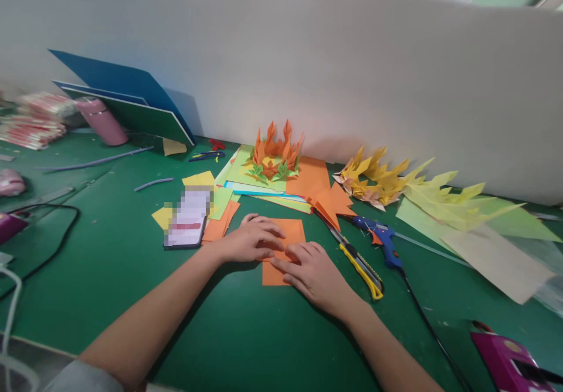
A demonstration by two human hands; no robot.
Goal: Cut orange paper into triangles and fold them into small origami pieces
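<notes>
A square sheet of orange paper (275, 276) lies on the green table in front of me, with a horizontal line or folded edge across it. My left hand (253, 240) rests on the sheet's upper left part, its fingers spread and slightly bent. From the right, my right hand (312, 271) presses on the sheet's middle, index finger stretched along the line. Both hands' fingertips nearly meet, and they cover much of the paper. Right of my right hand lies a yellow utility knife (360, 270). A phone (190, 219) is left of my left hand, over yellow and orange paper.
Behind the sheet stands an orange folded-paper ring (277, 154); yellow paper pieces (373, 175) stand to its right. A blue glue gun (382, 239) trails a black cord. Farther left are a pink bottle (103, 122) and blue boards (123, 87). A purple object (505, 357) sits front right.
</notes>
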